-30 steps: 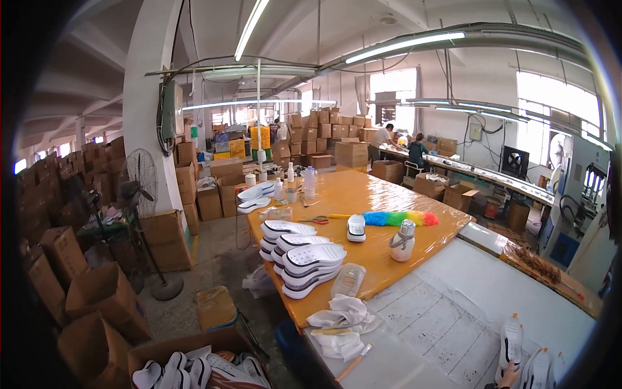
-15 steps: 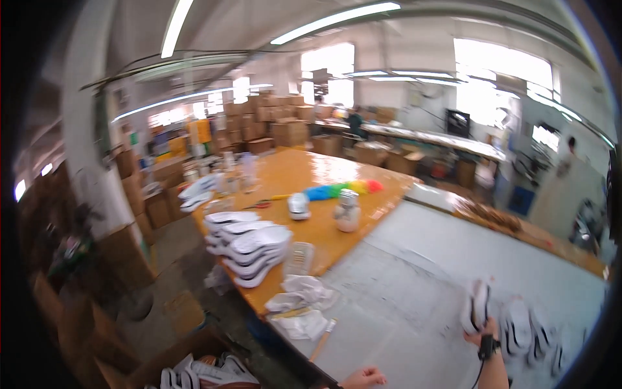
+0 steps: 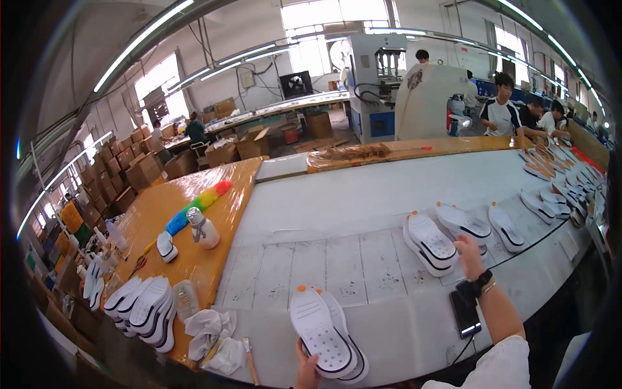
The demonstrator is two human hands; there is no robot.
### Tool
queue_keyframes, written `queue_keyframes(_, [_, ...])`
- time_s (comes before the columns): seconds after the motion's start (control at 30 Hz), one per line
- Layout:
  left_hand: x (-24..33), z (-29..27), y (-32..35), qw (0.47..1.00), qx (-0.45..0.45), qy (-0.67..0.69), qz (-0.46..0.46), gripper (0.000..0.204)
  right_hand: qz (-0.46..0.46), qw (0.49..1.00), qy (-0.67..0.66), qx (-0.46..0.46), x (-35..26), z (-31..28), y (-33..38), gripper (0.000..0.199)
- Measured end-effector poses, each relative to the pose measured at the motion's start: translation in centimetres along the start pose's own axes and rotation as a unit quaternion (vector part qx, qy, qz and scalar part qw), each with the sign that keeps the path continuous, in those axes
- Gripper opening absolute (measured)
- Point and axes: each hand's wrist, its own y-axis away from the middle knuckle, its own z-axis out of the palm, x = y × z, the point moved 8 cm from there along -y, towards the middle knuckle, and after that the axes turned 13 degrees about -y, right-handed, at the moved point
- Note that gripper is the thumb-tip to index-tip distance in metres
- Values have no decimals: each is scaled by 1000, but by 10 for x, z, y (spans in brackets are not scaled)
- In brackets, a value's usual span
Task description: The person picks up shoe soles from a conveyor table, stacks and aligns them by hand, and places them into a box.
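Observation:
In the front middle, my left hand (image 3: 307, 364) grips the heel side of a pair of white shoe soles (image 3: 322, 330) with dark edges and an orange spot at the toe. The pair is tilted, one sole over the other, above the pale table. Farther right, my right hand (image 3: 471, 254) has its fingers at the heel edge of a stacked pair of white soles (image 3: 427, 240). These fingers look extended, not wrapped round the soles. Just beyond lie another pair of soles (image 3: 463, 220) and a single sole (image 3: 506, 227). A dark band circles my right wrist.
A phone (image 3: 464, 314) with a cable lies beneath my right forearm. To the left are a brush (image 3: 251, 360), crumpled white cloth (image 3: 210, 330), stacked soles (image 3: 152, 311) and a bottle (image 3: 203, 228) on the orange table (image 3: 220, 259). Several people work at the far right.
My view has swung to the right. The left hand, bare before, now holds a pair of soles. My right hand, which gripped a pair by the heel, now has its fingers beside a pair.

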Motion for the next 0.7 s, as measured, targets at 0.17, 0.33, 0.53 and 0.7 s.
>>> queue_keyframes(0.17, [-1, 12, 10, 987, -33, -155, -9, 61, 84, 995, -53, -19, 172, -98, -90, 27])
queue_keyframes(0.33, [-19, -5, -4, 978, -33, -200, -43, 69, 305, 932, -191, -44, 157, 26, -15, 42])
queue_keyframes(0.53, [-36, -1, 5, 972, -29, -222, -77, 63, 471, 803, -365, -19, 87, 106, 93, 49])
queue_keyframes(0.7, [-1, 8, -5, 964, -28, -233, -125, 61, 502, 721, -416, -235, 3, 165, 189, 46])
